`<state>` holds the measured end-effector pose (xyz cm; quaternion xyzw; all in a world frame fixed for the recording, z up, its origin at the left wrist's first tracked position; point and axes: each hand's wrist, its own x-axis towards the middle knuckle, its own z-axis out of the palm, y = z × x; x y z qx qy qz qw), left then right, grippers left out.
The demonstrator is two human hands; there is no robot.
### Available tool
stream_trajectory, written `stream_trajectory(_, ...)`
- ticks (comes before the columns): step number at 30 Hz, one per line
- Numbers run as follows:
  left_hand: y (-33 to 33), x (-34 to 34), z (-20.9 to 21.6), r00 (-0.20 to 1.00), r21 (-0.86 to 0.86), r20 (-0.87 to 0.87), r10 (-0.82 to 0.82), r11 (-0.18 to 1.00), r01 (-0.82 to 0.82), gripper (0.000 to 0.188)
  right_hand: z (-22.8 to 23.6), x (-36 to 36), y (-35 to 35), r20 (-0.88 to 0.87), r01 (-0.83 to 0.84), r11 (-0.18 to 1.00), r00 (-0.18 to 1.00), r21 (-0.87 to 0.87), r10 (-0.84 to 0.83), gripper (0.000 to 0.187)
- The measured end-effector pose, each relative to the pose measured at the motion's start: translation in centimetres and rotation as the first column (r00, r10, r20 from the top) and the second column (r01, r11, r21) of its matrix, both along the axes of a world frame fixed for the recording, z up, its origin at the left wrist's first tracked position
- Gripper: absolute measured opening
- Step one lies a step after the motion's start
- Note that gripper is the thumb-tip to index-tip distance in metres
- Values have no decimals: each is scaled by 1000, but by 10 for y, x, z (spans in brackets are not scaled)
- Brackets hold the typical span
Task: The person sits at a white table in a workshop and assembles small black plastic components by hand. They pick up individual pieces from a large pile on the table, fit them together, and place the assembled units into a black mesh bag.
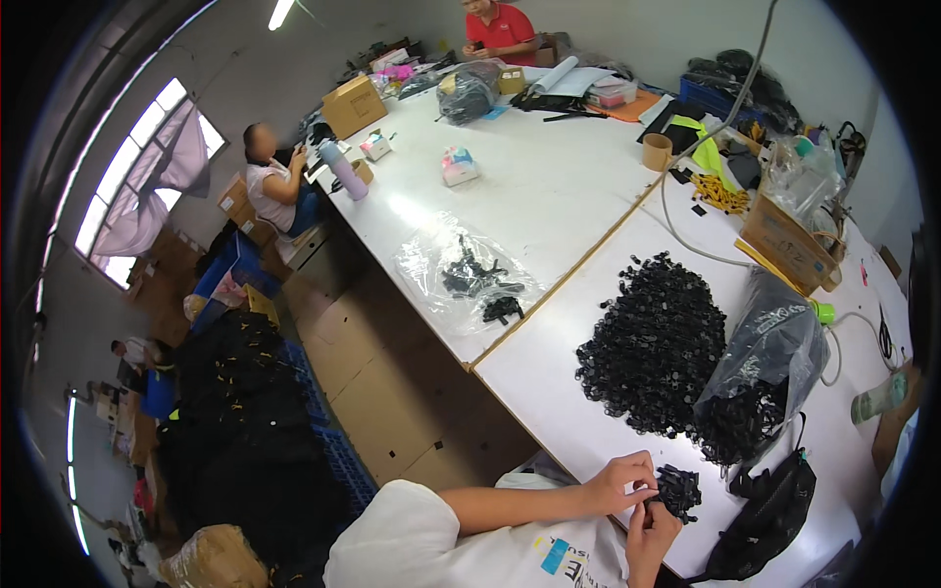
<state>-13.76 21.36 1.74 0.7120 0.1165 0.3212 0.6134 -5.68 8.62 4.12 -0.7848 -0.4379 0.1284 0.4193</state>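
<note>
At the near table edge my left hand (623, 484) is closed in a pinch, with a small black piece showing at its fingertips. Just below it, my right hand (653, 535) is also closed, thumb and fingers pressed together; what lies between them is too small to make out. The fingertips of both hands nearly meet. Beside them sits a small heap of slim black pieces (678, 493). Farther up the table spreads a large pile of small black ring-ended parts (652, 343). A clear plastic bag (774, 338) with more black parts lies against that pile's right side.
A black pouch with a strap (765, 519) lies right of my hands. Beyond the table seam, another clear bag (466, 279) holds black parts. A grey cable (676, 220) crosses the table near an open carton (789, 240). Two people (500, 31) sit around the far table.
</note>
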Motion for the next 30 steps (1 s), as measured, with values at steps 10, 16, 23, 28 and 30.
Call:
stream_trajectory(10,22,-1,-5,880,268,-284,-381,849,455,18,-8,18,-13,330,-244,969,912,-37,243,13)
stream_trajectory(16,47,-13,-15,822,358,-318,-473,743,566,29,-8,22,-16,343,-397,918,864,9,370,18)
stream_trajectory(23,52,-13,-16,885,502,-296,-358,731,463,29,-11,23,-12,177,-240,971,956,18,234,20)
stream_trajectory(28,48,-3,-14,926,592,-292,-239,715,371,26,-13,34,-4,22,-92,986,995,-141,96,27)
stream_trajectory(30,45,0,-17,932,600,-299,-203,720,349,24,-10,38,-2,43,-54,986,997,-158,61,27)
